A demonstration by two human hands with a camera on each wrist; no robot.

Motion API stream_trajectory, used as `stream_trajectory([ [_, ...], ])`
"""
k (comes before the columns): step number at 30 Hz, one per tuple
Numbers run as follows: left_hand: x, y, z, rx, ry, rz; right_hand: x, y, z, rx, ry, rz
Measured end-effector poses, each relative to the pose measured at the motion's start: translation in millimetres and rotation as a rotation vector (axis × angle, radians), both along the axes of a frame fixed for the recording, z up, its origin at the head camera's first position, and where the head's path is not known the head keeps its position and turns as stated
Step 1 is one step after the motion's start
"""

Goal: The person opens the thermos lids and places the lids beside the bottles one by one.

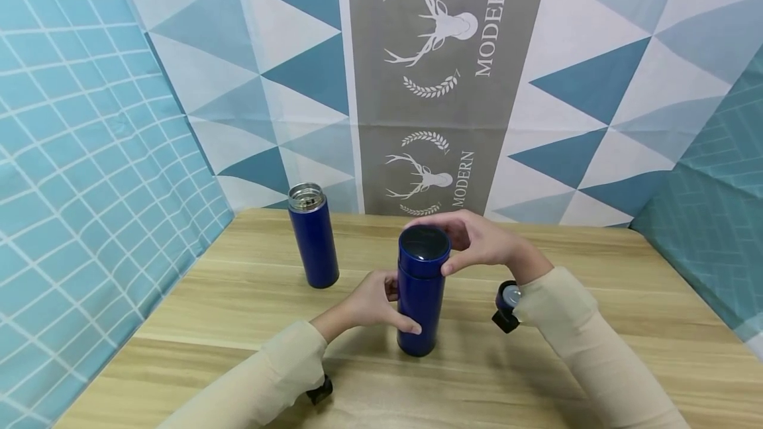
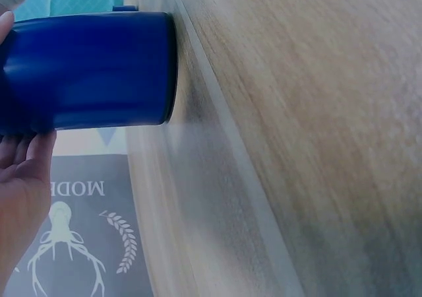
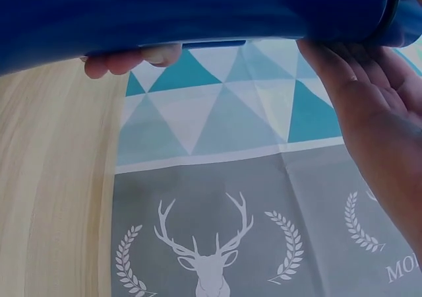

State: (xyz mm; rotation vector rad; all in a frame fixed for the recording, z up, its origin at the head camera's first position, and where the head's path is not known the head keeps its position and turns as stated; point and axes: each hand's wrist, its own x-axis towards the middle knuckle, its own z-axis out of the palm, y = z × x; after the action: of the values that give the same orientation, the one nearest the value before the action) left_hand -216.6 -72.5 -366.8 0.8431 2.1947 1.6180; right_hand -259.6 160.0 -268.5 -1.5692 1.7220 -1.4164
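Note:
An upright dark blue vacuum flask [image 1: 420, 310] with a glossy black-topped cap [image 1: 424, 243] is between both hands, its base right at the tabletop. My left hand [image 1: 371, 302] grips the body from the left, thumb across the front. From the far right side, my right hand [image 1: 471, 240] grips the cap, with its thumb at the cap's lower edge. In the left wrist view the lower flask body [image 2: 92, 72] appears sideways. Under the flask [image 3: 184, 13] in the right wrist view, left fingertips [image 3: 122, 63] show beside the right hand [image 3: 376, 105].
A second blue flask [image 1: 316, 243] stands lidless at the back left, its steel mouth [image 1: 306, 197] showing. The wooden table [image 1: 238, 303] meets patterned cloth walls [image 1: 441, 85] behind and at the sides. Small dark devices [image 1: 507, 306] are strapped at both wrists.

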Motion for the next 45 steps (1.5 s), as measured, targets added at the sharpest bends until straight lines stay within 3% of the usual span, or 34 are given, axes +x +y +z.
stream_trajectory([
  [22, 2.4, -1.3, 0.1, 0.000, 0.024, 0.001, -13.7, -2.1, -2.5, 0.015, -0.087, 0.112],
  [29, 1.8, 3.2, 1.9, -0.012, 0.044, 0.011, -9.1, 3.3, -0.3, 0.017, -0.075, 0.119],
  [33, 2.4, 4.4, 1.7, -0.021, 0.032, 0.022, 2.2, 6.0, -2.4, 0.011, -0.102, 0.035],
  [37, 3.5, 4.1, 1.3, -0.033, 0.026, 0.024, 16.8, 7.6, -5.9, -0.021, -0.103, -0.099],
  [45, 2.6, 2.1, 3.0, -0.035, 0.026, 0.018, 48.0, -2.8, -5.0, -0.078, 0.003, -0.414],
])
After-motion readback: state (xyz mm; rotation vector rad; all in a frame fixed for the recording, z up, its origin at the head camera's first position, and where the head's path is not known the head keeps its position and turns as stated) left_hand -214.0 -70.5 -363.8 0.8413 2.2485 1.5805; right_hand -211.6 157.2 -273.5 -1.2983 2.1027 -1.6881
